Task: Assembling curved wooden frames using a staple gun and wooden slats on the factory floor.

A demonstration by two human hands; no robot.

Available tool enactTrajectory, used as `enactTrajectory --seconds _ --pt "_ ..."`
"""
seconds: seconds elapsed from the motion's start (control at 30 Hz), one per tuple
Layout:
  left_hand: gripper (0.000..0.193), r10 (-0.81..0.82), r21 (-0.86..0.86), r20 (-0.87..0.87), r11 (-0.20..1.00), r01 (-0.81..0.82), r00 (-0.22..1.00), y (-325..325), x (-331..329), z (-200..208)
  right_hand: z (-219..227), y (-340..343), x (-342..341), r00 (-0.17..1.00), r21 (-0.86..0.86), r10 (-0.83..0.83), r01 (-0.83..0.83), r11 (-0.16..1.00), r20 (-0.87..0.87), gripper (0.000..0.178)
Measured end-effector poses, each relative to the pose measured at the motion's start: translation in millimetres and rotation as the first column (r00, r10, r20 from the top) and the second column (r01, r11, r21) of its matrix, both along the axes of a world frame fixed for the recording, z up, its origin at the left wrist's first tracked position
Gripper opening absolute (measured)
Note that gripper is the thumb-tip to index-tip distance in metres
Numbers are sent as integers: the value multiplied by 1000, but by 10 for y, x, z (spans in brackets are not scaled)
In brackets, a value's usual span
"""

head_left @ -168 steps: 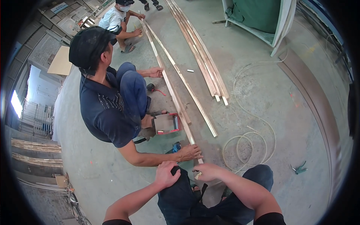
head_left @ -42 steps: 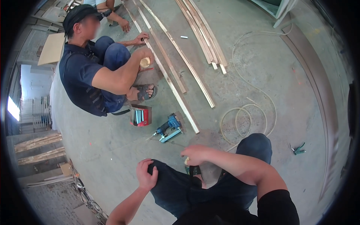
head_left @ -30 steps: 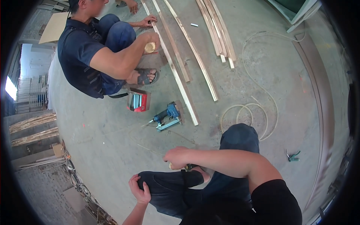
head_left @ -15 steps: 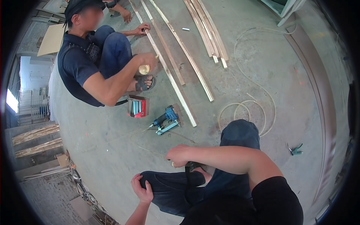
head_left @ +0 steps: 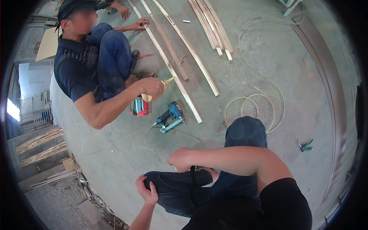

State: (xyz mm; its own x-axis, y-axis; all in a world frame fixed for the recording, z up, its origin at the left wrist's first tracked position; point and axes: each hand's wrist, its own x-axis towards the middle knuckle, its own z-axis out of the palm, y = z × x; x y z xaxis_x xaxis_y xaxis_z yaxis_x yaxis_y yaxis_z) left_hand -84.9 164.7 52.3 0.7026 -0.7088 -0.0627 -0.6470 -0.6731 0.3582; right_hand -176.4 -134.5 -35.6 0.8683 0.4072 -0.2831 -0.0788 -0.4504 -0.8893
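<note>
My left hand (head_left: 147, 189) rests over my bent left knee, thumb and fingers apart, holding nothing. My right hand (head_left: 181, 159) is curled closed beside my lower leg. A small pale bit shows under its fingers, but what it holds is hidden. Beyond that hand a blue nail gun (head_left: 171, 116) lies on the concrete floor. Across from me a crouching person (head_left: 82, 61) holds a yellowish glue bottle (head_left: 147, 97), its nozzle tip at a long wooden strip (head_left: 179, 86). The person's other hand (head_left: 140, 24) touches the same strip farther up.
A red box of staples (head_left: 141, 107) stands beside the nail gun. More wooden strips (head_left: 195, 63) lie beyond, with a bundle (head_left: 212, 28) at the far side. A pale hose (head_left: 281, 92) coils on the right, near green-handled pliers (head_left: 306, 146). Another person's hand (head_left: 122, 11) shows at the top.
The crouching person's hand with the glue bottle has moved down and nearer me along the strip. My view has shifted slightly; my hands stay in place.
</note>
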Motion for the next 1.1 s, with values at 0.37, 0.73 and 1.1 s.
enactTrajectory --seconds 0.37,0.73,1.1 --pt "35 29 28 -7 999 -29 1000 39 -17 31 -54 141 1 999 -6 37 -37 999 38 27" --pt "34 50 2 -18 999 -50 999 54 11 -6 -53 137 48 998 3 59 -59 998 20 28" --pt "33 34 -19 4 999 -34 999 30 33 3 3 132 48 996 -18 86 -86 996 6 28"
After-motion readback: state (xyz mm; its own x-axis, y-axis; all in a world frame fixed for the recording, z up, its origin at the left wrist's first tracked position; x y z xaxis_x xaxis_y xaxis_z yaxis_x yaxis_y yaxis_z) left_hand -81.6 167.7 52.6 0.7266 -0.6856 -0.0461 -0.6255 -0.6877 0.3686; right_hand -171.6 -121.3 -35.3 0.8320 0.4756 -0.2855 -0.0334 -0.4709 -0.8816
